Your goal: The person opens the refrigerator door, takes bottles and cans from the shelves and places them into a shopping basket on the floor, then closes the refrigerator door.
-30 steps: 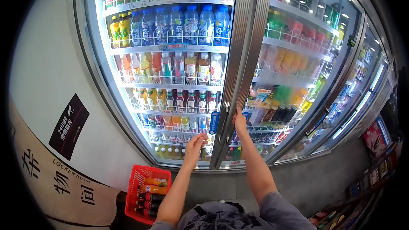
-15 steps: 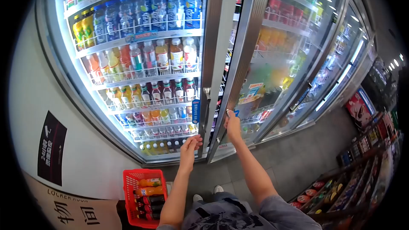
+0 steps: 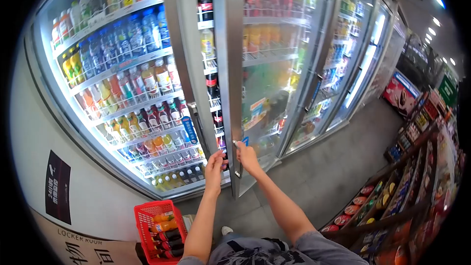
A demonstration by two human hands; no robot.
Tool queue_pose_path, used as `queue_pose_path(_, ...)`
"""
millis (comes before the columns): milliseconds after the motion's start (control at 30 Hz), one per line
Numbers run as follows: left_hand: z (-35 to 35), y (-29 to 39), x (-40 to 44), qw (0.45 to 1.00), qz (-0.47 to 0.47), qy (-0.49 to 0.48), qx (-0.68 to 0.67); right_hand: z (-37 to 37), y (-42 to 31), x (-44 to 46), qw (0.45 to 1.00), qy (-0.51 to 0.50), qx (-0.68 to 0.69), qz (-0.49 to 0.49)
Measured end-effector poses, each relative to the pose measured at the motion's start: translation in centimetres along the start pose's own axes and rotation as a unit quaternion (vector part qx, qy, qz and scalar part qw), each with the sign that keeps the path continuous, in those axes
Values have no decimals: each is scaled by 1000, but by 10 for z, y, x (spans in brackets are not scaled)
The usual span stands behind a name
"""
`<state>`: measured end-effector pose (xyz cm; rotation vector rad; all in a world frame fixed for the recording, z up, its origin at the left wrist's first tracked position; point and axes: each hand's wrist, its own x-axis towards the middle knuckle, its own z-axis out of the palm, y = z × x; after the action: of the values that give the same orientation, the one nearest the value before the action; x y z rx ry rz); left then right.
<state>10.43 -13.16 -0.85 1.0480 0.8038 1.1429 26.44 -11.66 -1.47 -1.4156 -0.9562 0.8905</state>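
Note:
My right hand (image 3: 247,157) is closed on the handle edge of a glass fridge door (image 3: 234,93), which stands partly open with fogged glass. Through the gap, shelves of dark and yellow bottles (image 3: 207,44) show. Just left of that door edge, my left hand (image 3: 214,171) is raised near the gap, its fingers loosely curled; whether anything is between them is hard to make out. The left fridge door (image 3: 184,78) is closed, with rows of blue, orange and red bottles behind its glass.
A red basket (image 3: 139,216) with orange and dark bottles sits on the floor at lower left. Snack shelves (image 3: 382,206) stand at the right. More glass fridge doors (image 3: 338,59) line the wall, and a white wall (image 3: 93,167) is at the left.
The door under my right hand has swung from closed to partly open, uncovering bottles inside. My left hand has stayed near the door gap. The view has turned to the right.

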Motion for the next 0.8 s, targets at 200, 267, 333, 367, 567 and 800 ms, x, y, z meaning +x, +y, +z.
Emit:
queue_pose_path(200, 54, -12, -35, 999, 6, 19, 50, -54, -2, -58, 999, 26, -20, -26)
queue_pose_path(267, 69, -17, -45, 999, 15, -5, 52, -76, -3, -77, 998, 38, -27, -37)
queue_pose_path(333, 84, -24, -55, 997, 31, -38, 61, -99, 0, -93, 999, 25, -33, -28)
queue_pose_path(367, 93, -26, -61, 997, 37, -21, 59, -110, 3, -102, 999, 33, -32, -25)
queue_pose_path(567, 134, -57, -94, 995, 31, -97, 24, -171, 9, -157, 989, 137, -18, -55)
queue_pose_path(800, 202, -62, -134, 982, -31, -187, -2, -236, -16, -209, 949, 310, 18, -62)
